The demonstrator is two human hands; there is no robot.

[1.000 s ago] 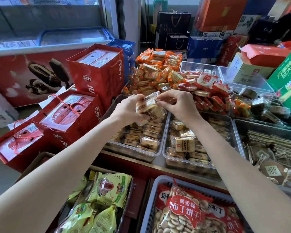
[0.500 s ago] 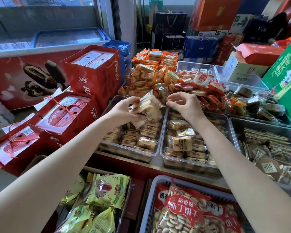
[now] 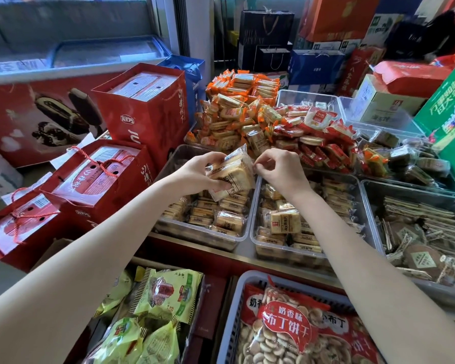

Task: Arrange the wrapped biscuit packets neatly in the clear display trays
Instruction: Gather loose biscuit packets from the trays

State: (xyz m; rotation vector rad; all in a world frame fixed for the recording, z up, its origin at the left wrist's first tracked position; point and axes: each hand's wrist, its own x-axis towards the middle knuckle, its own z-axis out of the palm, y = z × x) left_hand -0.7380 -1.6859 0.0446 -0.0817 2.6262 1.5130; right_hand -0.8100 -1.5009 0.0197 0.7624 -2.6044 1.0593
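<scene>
Two hands work over the left tray (image 3: 168, 227): the left hand (image 3: 197, 172) grips a small stack of biscuit packets (image 3: 231, 172) above its far right corner, the right hand (image 3: 281, 169) seemingly pinches a wrapper edge, and setting them squarely into the rows comes next.

Small shop: snack trays (image 3: 252, 227), gift boxes (image 3: 142, 114), ice-cream freezer (image 3: 37, 122).
</scene>
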